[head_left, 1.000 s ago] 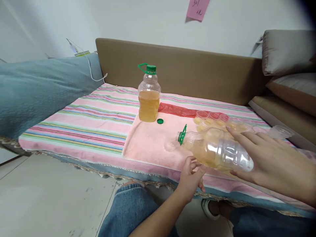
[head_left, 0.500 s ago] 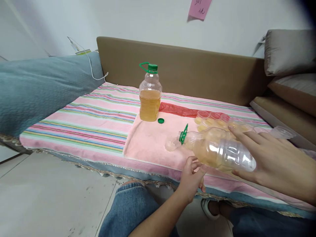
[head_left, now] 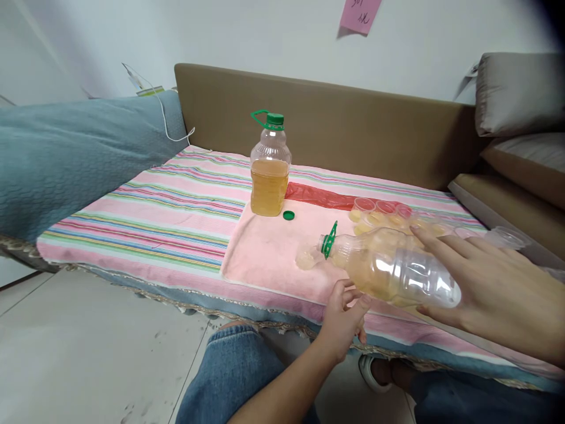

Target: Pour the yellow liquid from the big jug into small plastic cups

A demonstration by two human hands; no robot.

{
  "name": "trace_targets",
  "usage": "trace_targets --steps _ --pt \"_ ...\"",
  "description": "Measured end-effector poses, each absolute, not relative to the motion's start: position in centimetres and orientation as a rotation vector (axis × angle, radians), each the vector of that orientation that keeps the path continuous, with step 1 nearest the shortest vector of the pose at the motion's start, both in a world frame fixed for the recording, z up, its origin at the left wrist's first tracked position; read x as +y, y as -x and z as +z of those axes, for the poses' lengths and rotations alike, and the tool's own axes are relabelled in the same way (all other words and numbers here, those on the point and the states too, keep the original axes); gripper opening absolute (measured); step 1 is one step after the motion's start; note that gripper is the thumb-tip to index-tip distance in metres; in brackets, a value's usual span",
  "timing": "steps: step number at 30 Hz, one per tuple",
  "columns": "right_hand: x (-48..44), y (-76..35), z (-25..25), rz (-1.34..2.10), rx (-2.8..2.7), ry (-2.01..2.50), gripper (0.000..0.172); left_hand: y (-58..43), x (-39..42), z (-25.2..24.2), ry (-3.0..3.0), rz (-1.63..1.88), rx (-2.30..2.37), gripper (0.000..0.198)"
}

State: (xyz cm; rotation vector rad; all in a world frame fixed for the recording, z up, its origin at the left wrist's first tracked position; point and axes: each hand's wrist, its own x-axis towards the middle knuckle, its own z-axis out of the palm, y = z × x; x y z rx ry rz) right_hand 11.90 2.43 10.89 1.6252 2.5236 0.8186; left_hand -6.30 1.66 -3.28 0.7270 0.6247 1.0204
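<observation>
My right hand [head_left: 498, 288] grips the base end of a clear plastic bottle [head_left: 388, 265] lying nearly horizontal, with pale yellow liquid inside. Its uncapped mouth, ringed by a green handle [head_left: 329, 240], points left over a small clear cup [head_left: 304, 257] on a pink towel [head_left: 265, 247]. Just below the bottle is my left hand [head_left: 344, 318], its fingers loosely curled and apart with nothing in them; whether its fingertips touch the bottle I cannot tell. A loose green cap [head_left: 288, 215] lies beyond the cup.
A second, upright bottle [head_left: 270, 176] with a green cap and amber liquid stands behind. Several clear cups [head_left: 364, 206] with yellowish contents are grouped at the right, beside a red plastic bag [head_left: 318, 196]. Cushions [head_left: 521, 94] are stacked at the far right. A striped cover [head_left: 154, 218] spreads leftward.
The view has shifted very slightly. Both hands, the tilted bottle and the cup otherwise keep nearly the same positions.
</observation>
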Motion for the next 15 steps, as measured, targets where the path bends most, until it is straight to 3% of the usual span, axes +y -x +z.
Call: trace_targets --steps 15 --pt "2.42 -11.77 11.07 0.766 2.510 -1.649 0.100 6.24 1.61 -3.34 -0.708 1.026 0.638 0.057"
